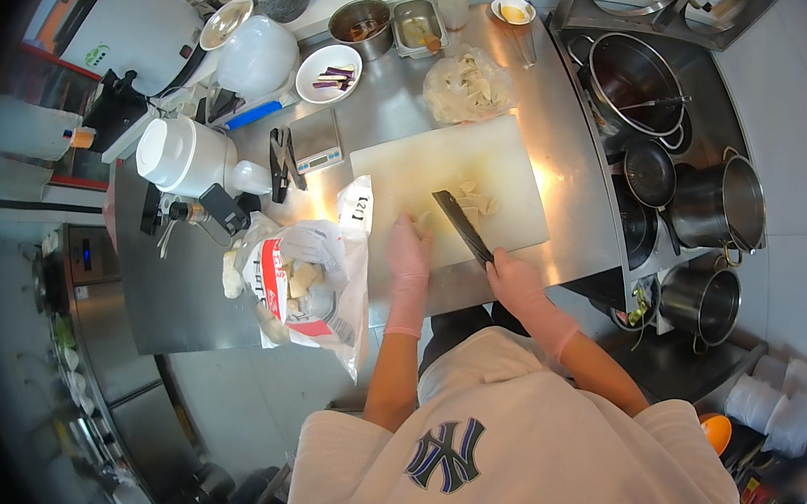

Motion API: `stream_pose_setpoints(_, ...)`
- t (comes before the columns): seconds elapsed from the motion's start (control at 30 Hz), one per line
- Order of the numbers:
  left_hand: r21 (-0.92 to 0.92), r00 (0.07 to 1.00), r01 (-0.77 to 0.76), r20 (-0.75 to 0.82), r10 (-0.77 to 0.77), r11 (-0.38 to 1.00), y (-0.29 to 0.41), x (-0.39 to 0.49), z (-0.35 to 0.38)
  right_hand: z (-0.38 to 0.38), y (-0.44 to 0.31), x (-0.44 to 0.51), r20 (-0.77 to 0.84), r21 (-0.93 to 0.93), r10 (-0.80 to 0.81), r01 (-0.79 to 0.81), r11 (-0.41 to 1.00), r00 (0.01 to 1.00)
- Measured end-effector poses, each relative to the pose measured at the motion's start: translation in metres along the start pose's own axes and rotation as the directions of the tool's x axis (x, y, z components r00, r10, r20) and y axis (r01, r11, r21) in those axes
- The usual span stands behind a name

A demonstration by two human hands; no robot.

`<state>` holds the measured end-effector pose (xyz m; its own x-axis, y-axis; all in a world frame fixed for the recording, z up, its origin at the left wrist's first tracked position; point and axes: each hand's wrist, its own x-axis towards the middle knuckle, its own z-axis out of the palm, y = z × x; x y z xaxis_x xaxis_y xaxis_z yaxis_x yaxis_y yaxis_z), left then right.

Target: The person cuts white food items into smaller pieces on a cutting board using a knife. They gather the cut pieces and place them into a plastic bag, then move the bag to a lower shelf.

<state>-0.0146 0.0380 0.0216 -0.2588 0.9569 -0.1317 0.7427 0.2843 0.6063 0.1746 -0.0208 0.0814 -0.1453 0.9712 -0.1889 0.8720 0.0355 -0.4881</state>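
On a white cutting board, my gloved right hand grips the handle of a dark kitchen knife, its blade angled up to the left. Pale thin slices lie on the board just right of the blade. My gloved left hand rests at the board's left part, fingertips at a small pale piece; how firmly it is held cannot be told. Left of that hand, a printed plastic bag holds pale chunks. Behind the board, a clear plastic bag contains more pale slices.
A digital scale, black-handled tool and white appliance stand at left on the steel table. A bowl of purple-skinned strips, a steel pot and a metal container line the back. Large pots are at right.
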Motion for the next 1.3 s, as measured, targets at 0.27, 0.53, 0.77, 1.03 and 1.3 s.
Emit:
stream_pose_setpoints(0.27,-0.317,0.996,-0.080,0.016,0.090,0.945,0.000,-0.014,0.007,0.010,-0.009,0.007,0.048,-0.049,0.024,-0.022,0.999,0.999)
stream_pose_setpoints(0.53,-0.354,0.999,-0.003,0.038,0.017,0.935,0.000,-0.006,0.014,0.011,-0.009,0.009,-0.014,-0.039,-0.045,0.044,0.998,0.999)
stream_pose_setpoints(0.77,-0.369,0.992,0.046,0.123,0.000,0.928,0.003,-0.005,0.013,0.010,-0.007,0.010,0.014,-0.094,-0.038,0.039,0.995,0.999)
stream_pose_setpoints(1.03,-0.005,0.919,-0.363,0.161,0.359,0.932,-0.008,0.015,-0.003,0.008,-0.006,0.013,0.026,-0.083,-0.020,0.022,0.996,0.999)
stream_pose_setpoints(1.3,-0.017,0.996,-0.087,0.033,0.087,0.996,-0.007,0.001,-0.006,0.005,-0.010,0.014,0.012,-0.081,-0.034,0.035,0.996,0.999)
